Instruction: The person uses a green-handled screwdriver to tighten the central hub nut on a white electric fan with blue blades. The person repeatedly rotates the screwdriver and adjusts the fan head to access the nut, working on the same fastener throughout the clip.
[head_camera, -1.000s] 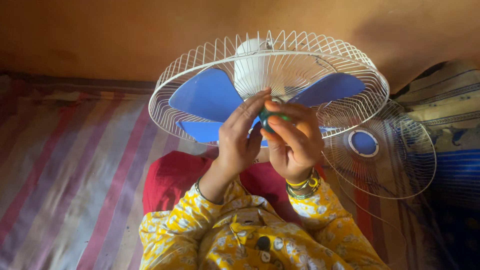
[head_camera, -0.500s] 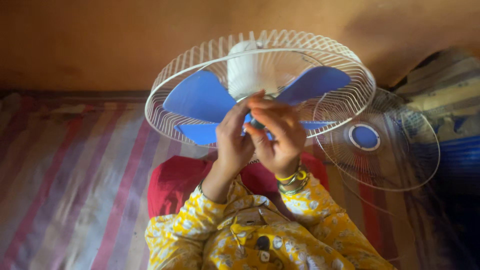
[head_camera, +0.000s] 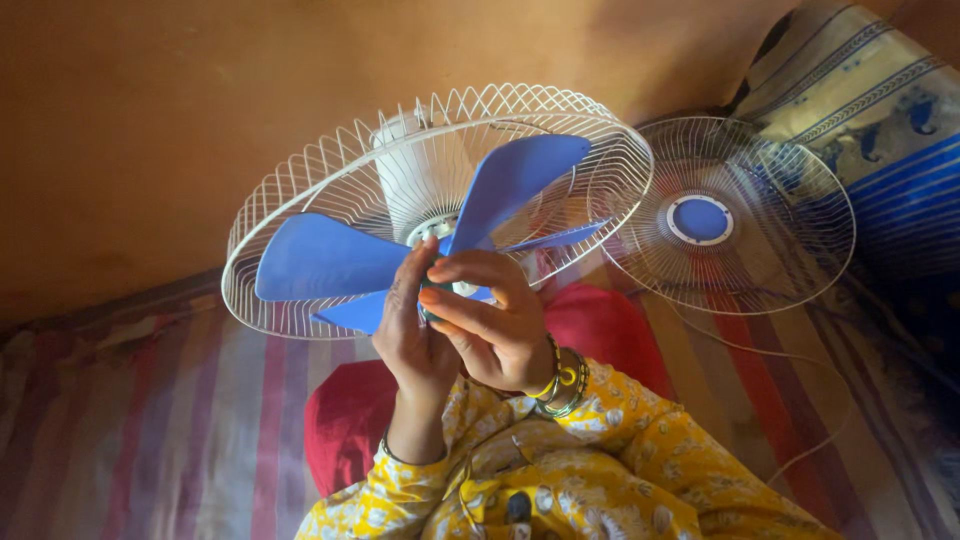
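While tilted, fan blade (head_camera: 420, 250) seemingly facing hands (head_camera: 470, 325).

A home's living or sleeping corner — a striped woven mat (head_camera: 170, 420) covers the floor, a red cushion (head_camera: 350, 420) lies on it, a plain ochre wall (head_camera: 150, 120) rises behind, and blue-patterned bedding (head_camera: 880, 110) is heaped alongside — domestic furnishings throughout.

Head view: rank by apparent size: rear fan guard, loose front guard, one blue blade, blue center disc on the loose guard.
1. Rear fan guard, though it is nearer the camera than the next
2. Loose front guard
3. Blue blade
4. Blue center disc
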